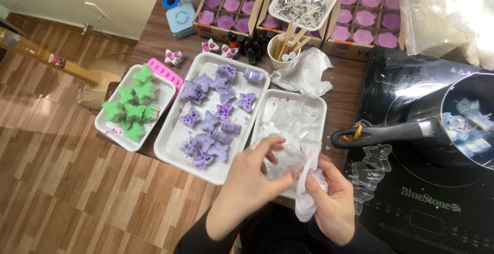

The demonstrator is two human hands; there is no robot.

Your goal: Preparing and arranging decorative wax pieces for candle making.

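Nearest, the right hand is closing around a white tissue that is trailing down toward the lap, while the left hand is pinching with narrowed fingers at what seems to be a clear mould, hard to make out against the glare; the two are meeting over the near edge of the small white tray, probably so that anything falling lands in it. Just left of the left hand, a larger white tray is holding purple butterfly shapes laid flat and apart, and farther left a third tray is carrying green ones, overhanging the table edge. Right of the right hand, a pot's black handle is pointing in toward it across a dark cooktop, leaving little open room on that side. Beyond the hands, a cup of wooden sticks and boxes of purple cups are crowding the far edge.
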